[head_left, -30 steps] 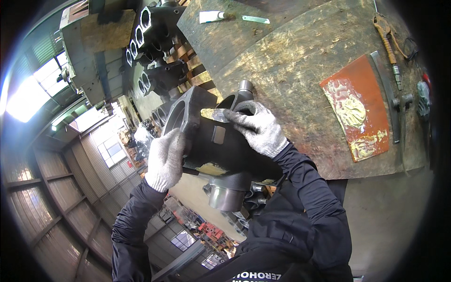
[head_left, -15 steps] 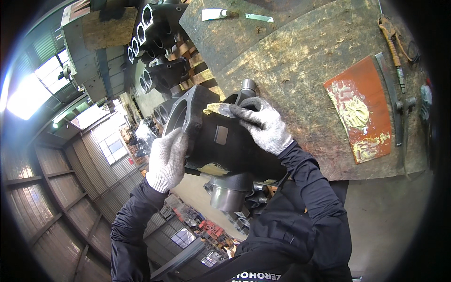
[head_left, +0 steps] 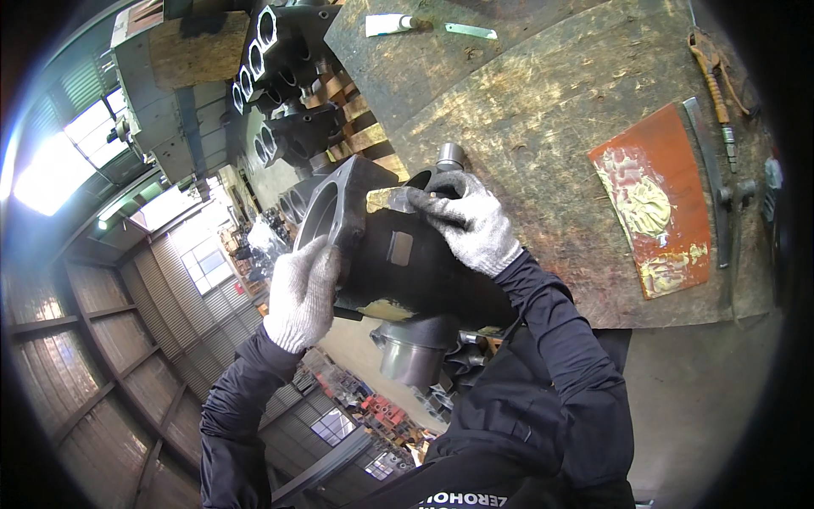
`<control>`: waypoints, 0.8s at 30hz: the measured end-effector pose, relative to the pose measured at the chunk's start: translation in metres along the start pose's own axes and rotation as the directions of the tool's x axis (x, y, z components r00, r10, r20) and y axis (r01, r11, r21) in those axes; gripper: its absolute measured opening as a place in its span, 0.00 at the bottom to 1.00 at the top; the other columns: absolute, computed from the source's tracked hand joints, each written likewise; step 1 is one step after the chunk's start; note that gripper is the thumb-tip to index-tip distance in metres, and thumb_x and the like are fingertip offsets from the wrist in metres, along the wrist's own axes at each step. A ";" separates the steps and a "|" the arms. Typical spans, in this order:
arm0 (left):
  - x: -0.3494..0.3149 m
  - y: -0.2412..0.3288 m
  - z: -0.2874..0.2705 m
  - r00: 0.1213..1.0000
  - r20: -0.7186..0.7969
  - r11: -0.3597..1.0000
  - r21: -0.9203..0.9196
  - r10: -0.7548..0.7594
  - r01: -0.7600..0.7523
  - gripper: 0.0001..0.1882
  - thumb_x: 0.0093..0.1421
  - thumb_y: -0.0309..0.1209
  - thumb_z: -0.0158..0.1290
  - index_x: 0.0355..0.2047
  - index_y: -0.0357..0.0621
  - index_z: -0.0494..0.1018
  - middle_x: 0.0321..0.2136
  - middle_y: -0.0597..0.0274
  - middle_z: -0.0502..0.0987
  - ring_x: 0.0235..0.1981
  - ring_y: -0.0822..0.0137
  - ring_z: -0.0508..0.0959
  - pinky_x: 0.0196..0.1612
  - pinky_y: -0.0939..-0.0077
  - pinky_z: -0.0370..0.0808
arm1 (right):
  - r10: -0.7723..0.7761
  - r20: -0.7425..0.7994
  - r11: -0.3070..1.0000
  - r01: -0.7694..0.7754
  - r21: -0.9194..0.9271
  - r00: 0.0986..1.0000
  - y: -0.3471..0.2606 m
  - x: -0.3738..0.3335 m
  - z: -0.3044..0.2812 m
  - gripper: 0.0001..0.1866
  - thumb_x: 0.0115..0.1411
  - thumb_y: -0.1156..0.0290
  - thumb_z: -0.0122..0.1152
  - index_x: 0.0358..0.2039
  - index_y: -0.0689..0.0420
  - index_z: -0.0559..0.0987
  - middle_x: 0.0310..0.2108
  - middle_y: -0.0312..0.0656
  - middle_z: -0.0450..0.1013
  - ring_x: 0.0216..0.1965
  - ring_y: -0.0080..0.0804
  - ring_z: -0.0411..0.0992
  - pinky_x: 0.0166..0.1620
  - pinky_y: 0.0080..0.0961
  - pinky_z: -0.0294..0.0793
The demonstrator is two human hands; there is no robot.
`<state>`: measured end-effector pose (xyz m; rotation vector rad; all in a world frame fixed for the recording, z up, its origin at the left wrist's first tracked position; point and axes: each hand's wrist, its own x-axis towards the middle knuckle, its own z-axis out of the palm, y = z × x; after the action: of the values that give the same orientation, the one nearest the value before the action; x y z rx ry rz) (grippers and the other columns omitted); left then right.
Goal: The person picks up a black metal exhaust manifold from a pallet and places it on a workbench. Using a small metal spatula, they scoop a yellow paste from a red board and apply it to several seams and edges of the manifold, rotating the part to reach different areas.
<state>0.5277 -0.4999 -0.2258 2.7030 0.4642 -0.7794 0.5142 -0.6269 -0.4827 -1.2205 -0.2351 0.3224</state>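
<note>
A black cast metal housing (head_left: 441,271) with a wide round flange, a small pale rectangular plate and a bare metal pipe end lies in front of me. My gloved left hand (head_left: 301,293) wraps round the flange rim, thumb on its near side. Between the fingers of my gloved right hand (head_left: 475,225) is a small translucent spreader (head_left: 400,199), its left end coated with yellowish putty and held against the housing's upper edge. Another putty patch (head_left: 386,309) covers part of the lower side. The spreader's grip end is hidden by my fingers.
On the worn workbench (head_left: 526,102), an orange board (head_left: 685,161) carries smeared putty (head_left: 646,212). Beside it lie a dark metal bar (head_left: 710,178) and an air hose fitting (head_left: 727,136). A white tube (head_left: 387,25) and pale green strip (head_left: 471,31) lie farther off. Similar black castings (head_left: 297,136) stand at left.
My right hand has shifted slightly left and down, and the spreader's putty-coated end now sits flatter against the housing. My left hand keeps its hold on the flange.
</note>
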 end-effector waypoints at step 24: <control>0.002 0.005 -0.001 0.999 0.010 0.997 0.061 0.045 -0.046 0.16 0.73 0.34 0.47 0.39 0.30 0.75 0.20 0.60 0.71 0.21 0.71 0.70 0.27 0.72 0.68 | 0.016 0.047 0.987 -0.008 -0.159 0.999 -0.016 -0.008 -0.007 0.21 0.63 0.72 0.66 0.55 0.37 0.84 0.45 0.43 0.77 0.48 0.44 0.76 0.58 0.38 0.74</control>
<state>0.5318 -0.5033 -0.2249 2.7551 0.3813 -0.8045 0.5107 -0.6411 -0.4699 -1.3724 -0.2998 0.3491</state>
